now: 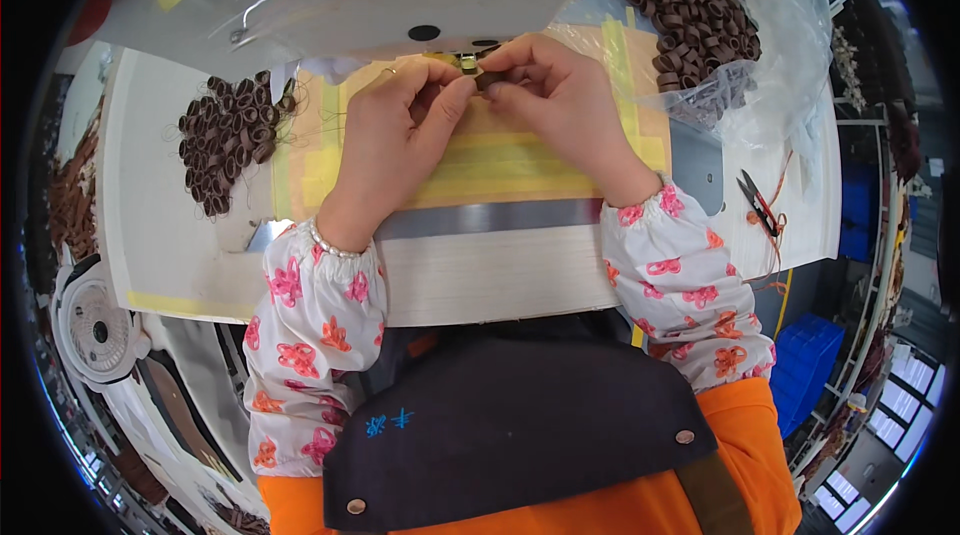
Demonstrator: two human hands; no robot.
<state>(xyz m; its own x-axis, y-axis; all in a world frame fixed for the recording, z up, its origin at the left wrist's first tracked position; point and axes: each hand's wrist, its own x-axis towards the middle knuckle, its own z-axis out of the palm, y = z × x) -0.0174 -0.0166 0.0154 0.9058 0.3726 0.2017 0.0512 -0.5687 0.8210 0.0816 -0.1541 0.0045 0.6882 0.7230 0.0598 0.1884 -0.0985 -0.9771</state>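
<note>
Both my hands meet at the presser foot of a sewing machine. Between the thumb and fingers of my right hand is a small dark brown loop, pinched just in front of the foot. My left hand is closed too, its thumb tip touching or nearly touching the loop; the fingers partly hide what they grip. Yellow tape covers the machine bed under my wrists.
A heap of sewn brown loops with loose threads lies left. More brown loops fill a clear plastic bag at the far right. Scissors with orange cord rest near the right table edge. A white fan stands lower left.
</note>
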